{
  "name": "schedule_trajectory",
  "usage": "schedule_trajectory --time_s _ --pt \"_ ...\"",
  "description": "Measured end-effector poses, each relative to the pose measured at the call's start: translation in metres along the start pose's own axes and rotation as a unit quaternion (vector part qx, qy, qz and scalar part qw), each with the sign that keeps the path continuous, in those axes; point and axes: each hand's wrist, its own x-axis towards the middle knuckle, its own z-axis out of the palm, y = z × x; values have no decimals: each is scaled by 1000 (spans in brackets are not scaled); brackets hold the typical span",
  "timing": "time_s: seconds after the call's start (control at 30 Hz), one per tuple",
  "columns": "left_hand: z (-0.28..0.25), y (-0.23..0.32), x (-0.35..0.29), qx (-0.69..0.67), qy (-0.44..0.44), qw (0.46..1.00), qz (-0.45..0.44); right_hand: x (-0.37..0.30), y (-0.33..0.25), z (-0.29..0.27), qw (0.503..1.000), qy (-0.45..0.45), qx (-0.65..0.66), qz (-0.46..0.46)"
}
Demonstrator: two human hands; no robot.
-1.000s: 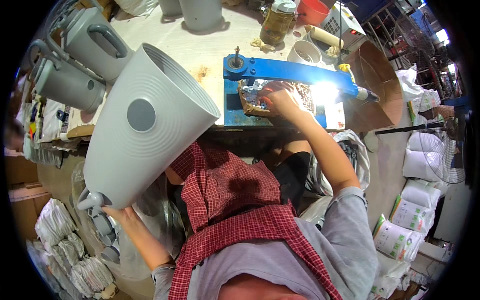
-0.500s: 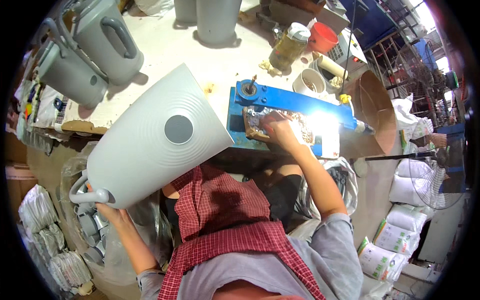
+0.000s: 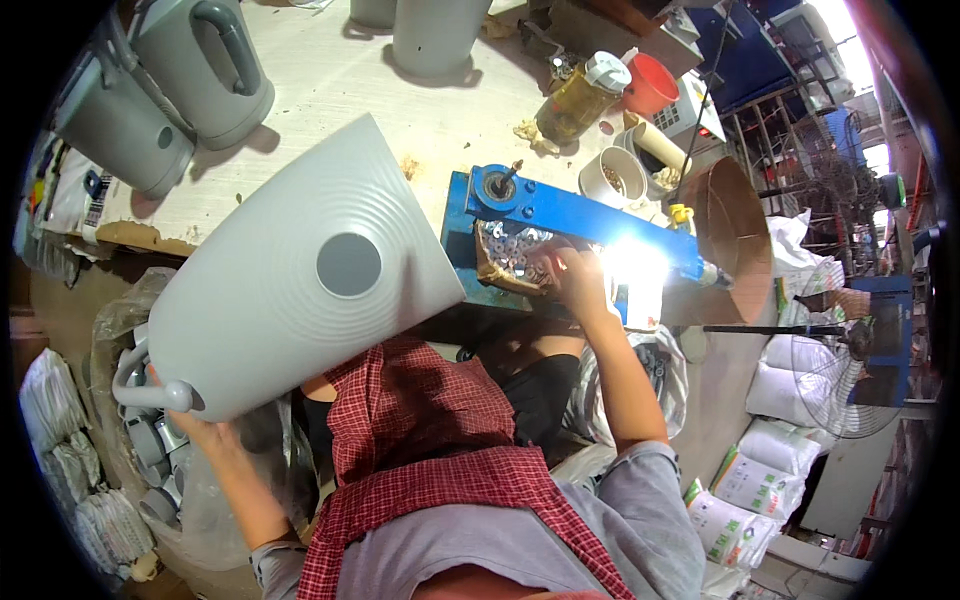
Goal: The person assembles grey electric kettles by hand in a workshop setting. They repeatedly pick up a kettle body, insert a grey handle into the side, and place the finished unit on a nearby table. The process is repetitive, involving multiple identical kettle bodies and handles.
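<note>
A large pale grey plastic jug (image 3: 260,270) with ringed ridges and a dark grey round disc (image 3: 349,265) lies tilted across my front. At its lower left end is a curved handle (image 3: 135,385). My left hand (image 3: 205,430) grips the jug at that end, its fingers partly hidden behind the handle. Over a shallow box (image 3: 490,270) of small silver washer-like parts (image 3: 512,248), my right hand (image 3: 578,280) has its fingers curled and pinched. Whatever they hold is too small to make out. Above the box stretches the blue arm of a bench fixture (image 3: 590,215).
Grey jugs (image 3: 205,80) stand at the table's left and far side. Beyond the fixture are a capped jar (image 3: 580,105), a red cup (image 3: 650,84) and a white tub (image 3: 612,177). A bright lamp (image 3: 640,265) glares beside my right hand. Bagged grey parts (image 3: 150,440) sit below left.
My right hand has shifted within the box, from over the silver parts toward its right side, uncovering more of them. The jug stays in my left hand; the whole view has shifted slightly.
</note>
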Motion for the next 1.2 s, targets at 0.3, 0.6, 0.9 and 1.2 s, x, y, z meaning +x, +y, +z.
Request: schedule_trajectory --time_s 0.3,0.6,0.9,1.2 --pt "7 -6 6 -72 -84 992 -55 110 -75 -46 941 264 17 -210" --pt "-2 -14 7 -55 -65 996 -37 120 -67 -28 929 218 -17 -299" --pt "21 -2 7 -40 -101 994 -10 102 -55 -28 925 179 -99 -319" --pt "127 -42 23 -142 -289 942 -92 10 -57 -57 875 91 455 134"
